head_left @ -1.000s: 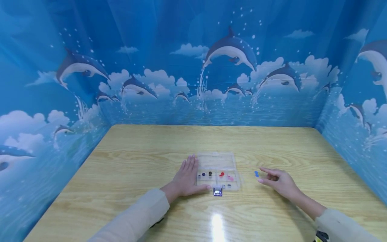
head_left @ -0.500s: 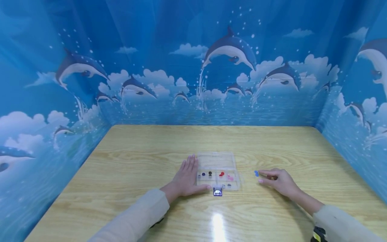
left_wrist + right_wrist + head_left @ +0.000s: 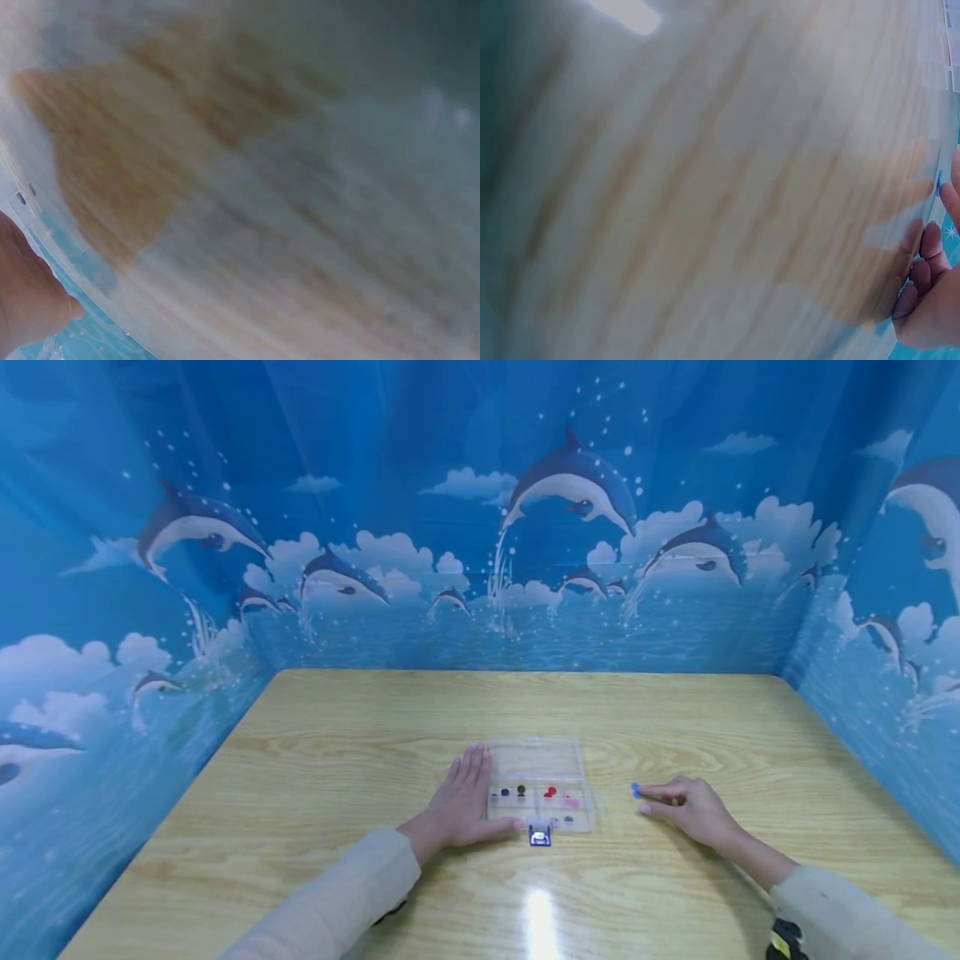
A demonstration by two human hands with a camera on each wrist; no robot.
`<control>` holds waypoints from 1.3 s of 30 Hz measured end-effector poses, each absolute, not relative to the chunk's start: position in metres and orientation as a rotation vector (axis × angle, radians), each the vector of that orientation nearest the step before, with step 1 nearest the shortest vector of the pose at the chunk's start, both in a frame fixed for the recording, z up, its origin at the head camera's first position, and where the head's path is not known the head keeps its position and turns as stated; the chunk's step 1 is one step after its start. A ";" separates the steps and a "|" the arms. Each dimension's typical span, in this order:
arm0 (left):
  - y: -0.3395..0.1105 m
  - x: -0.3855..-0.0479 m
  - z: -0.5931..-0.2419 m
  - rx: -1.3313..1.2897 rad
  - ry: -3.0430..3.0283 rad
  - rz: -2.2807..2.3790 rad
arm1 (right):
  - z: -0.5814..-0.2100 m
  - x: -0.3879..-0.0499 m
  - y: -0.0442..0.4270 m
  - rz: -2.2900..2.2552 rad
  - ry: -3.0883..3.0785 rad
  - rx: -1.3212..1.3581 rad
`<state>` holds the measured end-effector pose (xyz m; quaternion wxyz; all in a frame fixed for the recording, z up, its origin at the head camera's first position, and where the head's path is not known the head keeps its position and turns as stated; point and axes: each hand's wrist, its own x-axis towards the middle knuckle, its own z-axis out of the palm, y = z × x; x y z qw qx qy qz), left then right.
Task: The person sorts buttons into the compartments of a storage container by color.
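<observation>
In the head view my left hand [image 3: 463,802] lies flat, fingers spread, along the left side of a clear plastic compartment box [image 3: 512,814]. Its thumb reaches along the box's front edge. The box's lid [image 3: 536,758] is folded back. Small dark pieces [image 3: 521,791], red pieces [image 3: 551,792] and pink pieces [image 3: 572,802] lie in separate compartments. My right hand [image 3: 693,810] is over the table right of the box, its index fingertip at two small round blue pieces [image 3: 635,791]. The thumb stands apart from the index finger. One blue piece [image 3: 940,184] shows by the fingertips in the right wrist view.
A purple-edged clasp or tag [image 3: 540,835] sits at the box's front edge. The wood-grain table [image 3: 360,735] extends around the box, with a glare spot near the front. Dolphin-print curtains [image 3: 480,510] enclose the back and sides.
My right hand has moved slightly left, and its index fingertip has come to the blue pieces, partly covering them. The left hand and the box have stayed put.
</observation>
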<state>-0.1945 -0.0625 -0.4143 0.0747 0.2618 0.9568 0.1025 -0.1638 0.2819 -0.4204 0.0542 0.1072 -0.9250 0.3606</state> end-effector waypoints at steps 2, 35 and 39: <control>-0.062 -0.194 -0.414 0.787 2.873 0.308 | -0.422 -0.164 0.282 1.097 -2.785 0.341; -0.062 -0.194 -0.415 0.790 2.882 0.305 | -0.419 -0.172 0.270 1.126 -2.935 -0.004; -0.062 -0.195 -0.415 0.786 2.880 0.306 | -0.417 -0.171 0.270 1.124 -2.951 0.000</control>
